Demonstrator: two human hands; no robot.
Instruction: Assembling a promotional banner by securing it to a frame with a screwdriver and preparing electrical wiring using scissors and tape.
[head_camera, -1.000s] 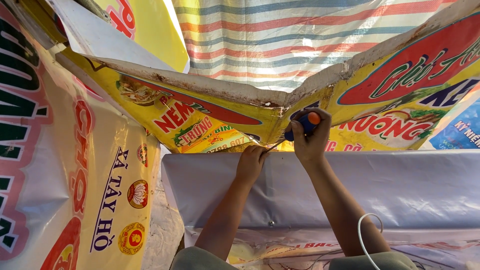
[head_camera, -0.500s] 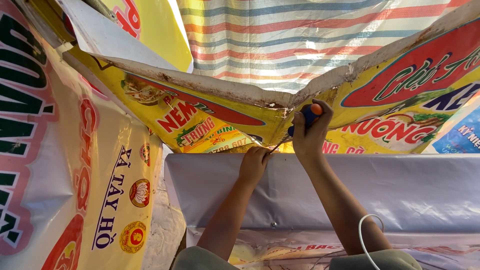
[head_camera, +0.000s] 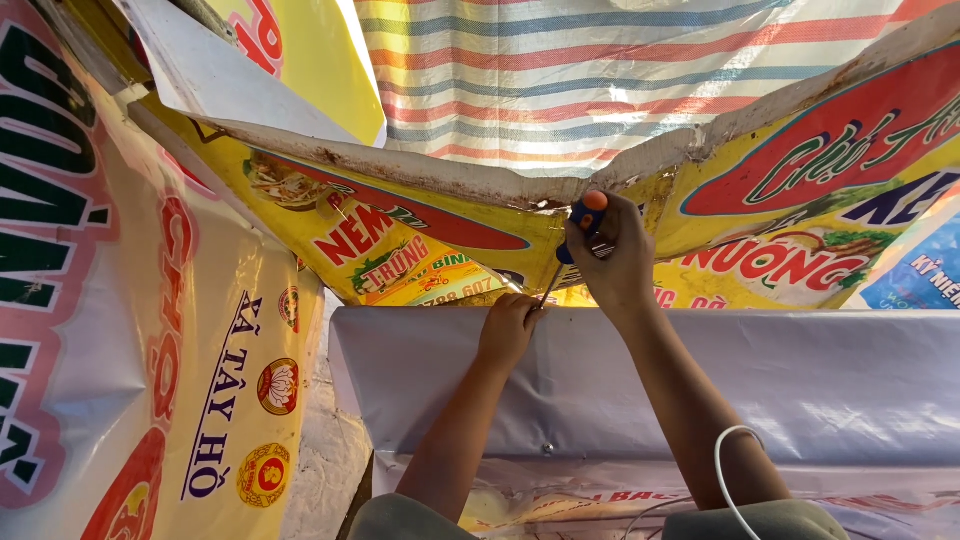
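Both hands are raised overhead near the middle of the frame. The right hand (head_camera: 618, 255) is wrapped tight around a screwdriver (head_camera: 578, 240) with a blue grip and an orange cap, and the cap pokes out above the fingers. The thin metal shaft runs down and to the left from that fist, with its tip ending right at the left hand (head_camera: 508, 328). The left hand is curled shut, pinching at the top edge of a pale grey tarp (head_camera: 640, 380) right where the shaft's tip meets it. I can't tell if there's a screw or anything small between those fingers, they cover that spot.

The grey tarp stretches across the lower half of the frame from about centre-left to the right edge, and both forearms come up in front of it. Just above the hands there's a yellow printed banner (head_camera: 400, 245) with red lettering and food pictures, running along a worn, rusty-looking whitish beam (head_camera: 400, 170) that dips to a low point right over the screwdriver. Upper middle of the frame is a striped plastic sheet (head_camera: 600, 70) in red, blue and white with light coming through it. The whole left side is filled by another big printed banner (head_camera: 130, 330), cream and pink with round emblems. A white cable (head_camera: 722, 470) loops near the right forearm at the lower right.
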